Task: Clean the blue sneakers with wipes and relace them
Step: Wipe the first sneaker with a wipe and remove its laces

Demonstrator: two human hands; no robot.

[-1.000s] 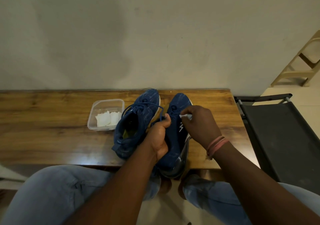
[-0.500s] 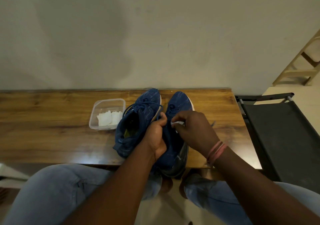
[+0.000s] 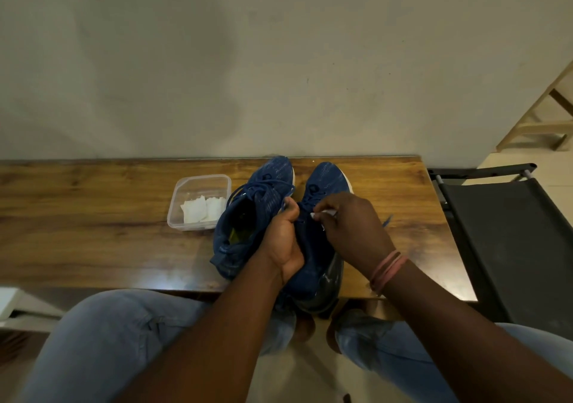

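Two blue sneakers stand side by side on the wooden table [image 3: 93, 232], toes toward the wall. The left sneaker [image 3: 254, 207] is laced and leans left. The right sneaker [image 3: 322, 185] hangs its heel over the table's front edge. My left hand [image 3: 283, 241] grips the right sneaker's inner side near the collar. My right hand [image 3: 353, 229] pinches a small white wipe [image 3: 322, 214] against the top of that sneaker, by the lace holes. A loose blue lace end [image 3: 387, 219] pokes out to the right of my right hand.
A clear plastic tub [image 3: 200, 201] with folded white wipes sits left of the sneakers. A black folding chair [image 3: 502, 241] stands right of the table. A pale wall rises behind. My knees in jeans are under the table's front edge.
My right hand with the wipe has slid left and slightly down across the right sneaker's top. My left hand keeps its grip and has barely shifted.
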